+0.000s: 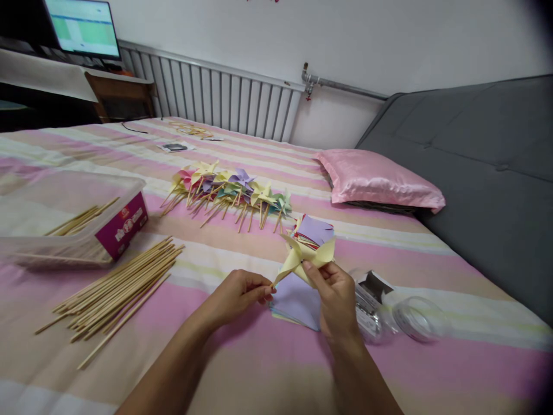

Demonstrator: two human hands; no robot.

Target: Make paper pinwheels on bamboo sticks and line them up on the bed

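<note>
Striped bedding (pixel 254 360) lay beneath the right hand (pixel 333 291), which pinched a yellow pinwheel (pixel 295 260), and the left hand (pixel 240 293), fingertips closed on a stick (pixel 272 285).

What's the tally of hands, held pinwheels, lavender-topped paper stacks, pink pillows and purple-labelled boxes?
Bare hands (left hand, right hand): 2
Held yellow paper pinwheel: 1
Lavender-topped paper stacks: 2
Pink satin pillow: 1
Clear plastic box with purple label: 1
Total: 7

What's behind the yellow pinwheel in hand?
Beyond it, a slit paper stack; below, a second paper stack, both lavender-topped. The yellow pinwheel and right hand hide parts of them.
</note>
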